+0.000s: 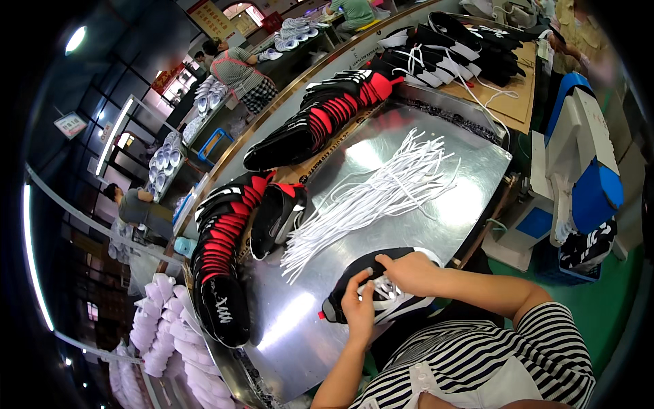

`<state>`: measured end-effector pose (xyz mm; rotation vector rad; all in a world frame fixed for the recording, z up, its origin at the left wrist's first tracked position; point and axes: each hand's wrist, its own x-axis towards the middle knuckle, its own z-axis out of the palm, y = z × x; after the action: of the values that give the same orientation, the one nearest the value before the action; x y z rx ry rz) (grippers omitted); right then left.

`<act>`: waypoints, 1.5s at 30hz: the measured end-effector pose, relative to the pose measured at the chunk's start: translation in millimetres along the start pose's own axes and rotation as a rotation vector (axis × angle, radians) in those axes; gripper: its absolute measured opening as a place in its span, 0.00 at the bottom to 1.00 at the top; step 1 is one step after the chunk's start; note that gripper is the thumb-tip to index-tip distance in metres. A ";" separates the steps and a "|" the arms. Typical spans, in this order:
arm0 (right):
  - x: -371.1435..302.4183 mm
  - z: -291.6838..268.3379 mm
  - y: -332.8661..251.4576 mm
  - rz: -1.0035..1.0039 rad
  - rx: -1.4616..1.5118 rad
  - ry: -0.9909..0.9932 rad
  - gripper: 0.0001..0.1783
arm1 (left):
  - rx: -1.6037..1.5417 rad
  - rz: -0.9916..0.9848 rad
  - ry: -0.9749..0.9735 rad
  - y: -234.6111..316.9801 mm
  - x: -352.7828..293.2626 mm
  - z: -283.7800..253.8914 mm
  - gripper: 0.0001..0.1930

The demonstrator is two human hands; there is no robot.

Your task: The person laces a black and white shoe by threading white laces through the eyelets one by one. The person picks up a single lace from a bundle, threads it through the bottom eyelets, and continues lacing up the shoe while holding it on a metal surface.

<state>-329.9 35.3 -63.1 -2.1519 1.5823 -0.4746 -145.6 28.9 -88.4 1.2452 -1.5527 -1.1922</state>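
A black and white shoe upper (338, 286) lies at the near edge of the metal-topped table (293, 354), with white lacing (387, 289) across its opening. My left hand (359, 303) grips the upper beside the lacing, thumb and fingers bent close together. From the right, my right hand (413, 274) reaches over the upper, its fingers curled in at the lacing. What sits between those fingers is hidden. Just beyond my hands a bundle of loose white shoelaces (371, 204) is spread over the metal. One separate black and red upper (277, 217) rests left of the bundle.
Nested rows of black and red uppers (221, 255) (320, 116) line the left and far sides. More laced uppers (436, 58) are piled on cardboard (501, 102) at the far right. A white and blue machine (579, 150) stands right of the table. Other people work in the background.
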 end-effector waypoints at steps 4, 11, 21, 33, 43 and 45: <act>-28.5 4.1 9.9 -0.017 0.082 0.225 0.15 | -0.080 -0.113 -0.076 -0.6 4.2 1.4 0.14; -43.2 -28.2 3.2 0.082 -0.086 0.152 0.11 | 0.042 -0.001 -0.002 -8.4 10.3 -7.3 0.14; -30.9 48.3 36.8 0.061 0.370 0.516 0.10 | 0.189 -0.066 -0.155 20.2 4.2 11.3 0.32; -20.5 40.7 28.3 0.159 0.303 0.407 0.11 | 0.157 -0.144 -0.179 33.5 1.0 16.3 0.35; -25.6 6.8 27.1 -0.011 0.918 0.289 0.09 | -0.135 -0.299 -0.311 37.1 9.0 2.4 0.28; -25.0 1.3 20.2 -0.250 0.379 0.338 0.10 | -0.021 -0.313 -0.309 35.9 11.5 2.8 0.28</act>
<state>-352.9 54.1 -75.4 -2.0503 1.2501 -1.1702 -158.7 20.7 -53.8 1.3752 -1.5945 -1.6628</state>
